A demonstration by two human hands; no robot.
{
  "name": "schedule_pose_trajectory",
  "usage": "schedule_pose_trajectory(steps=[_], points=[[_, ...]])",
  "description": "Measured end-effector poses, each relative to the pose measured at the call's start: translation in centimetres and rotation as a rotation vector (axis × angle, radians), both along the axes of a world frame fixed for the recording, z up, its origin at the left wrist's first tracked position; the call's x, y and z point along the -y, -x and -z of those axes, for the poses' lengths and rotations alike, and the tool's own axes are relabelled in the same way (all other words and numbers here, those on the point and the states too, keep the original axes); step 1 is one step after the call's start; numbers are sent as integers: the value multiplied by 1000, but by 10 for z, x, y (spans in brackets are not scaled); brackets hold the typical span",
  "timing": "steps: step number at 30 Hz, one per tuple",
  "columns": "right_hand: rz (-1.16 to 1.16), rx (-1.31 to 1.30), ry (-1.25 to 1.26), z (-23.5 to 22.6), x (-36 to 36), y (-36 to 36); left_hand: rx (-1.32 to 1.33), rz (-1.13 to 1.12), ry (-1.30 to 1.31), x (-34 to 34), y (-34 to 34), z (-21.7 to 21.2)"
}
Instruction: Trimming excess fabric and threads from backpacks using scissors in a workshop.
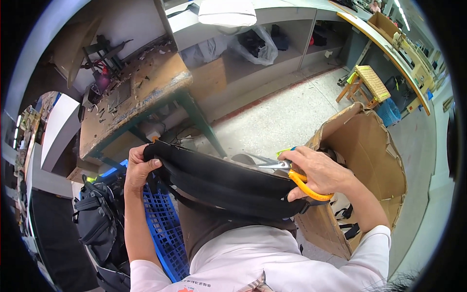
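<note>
Over pale floor (pixel 277 116), with a cardboard box (pixel 382 155) beside the right fingers (pixel 295 156).
Pinching a black belt's (pixel 224 182) end in the left fingers (pixel 137 155); gripping orange-handled scissors (pixel 302 187) with the right.

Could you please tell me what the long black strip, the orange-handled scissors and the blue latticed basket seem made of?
The long black strip: matte fabric, probably synthetic, judging by its soft folds.
The orange-handled scissors: shiny, silvery blades, likely steel; glossy handle, perhaps plastic.
The blue latticed basket: probably moulded plastic, given its even colour and regular openings.
</note>
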State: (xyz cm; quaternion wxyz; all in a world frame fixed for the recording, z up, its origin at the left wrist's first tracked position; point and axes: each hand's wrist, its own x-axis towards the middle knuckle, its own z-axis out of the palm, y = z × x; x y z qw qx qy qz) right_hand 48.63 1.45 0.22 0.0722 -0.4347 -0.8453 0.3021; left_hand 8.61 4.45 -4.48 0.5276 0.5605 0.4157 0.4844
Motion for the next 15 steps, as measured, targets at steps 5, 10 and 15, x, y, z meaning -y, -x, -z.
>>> schedule_pose_trajectory(steps=[5, 10, 15], points=[[-159, 20, -42, 3, -9, 13, -14, -44, -48, 7, 3, -1], [-198, 35, -84, 6, -12, 22, 21, -80, -8, 9, 0, 1], [-179, 63, -67, 15, -6, 25, 23, -90, 0, 8, 1, 9]])
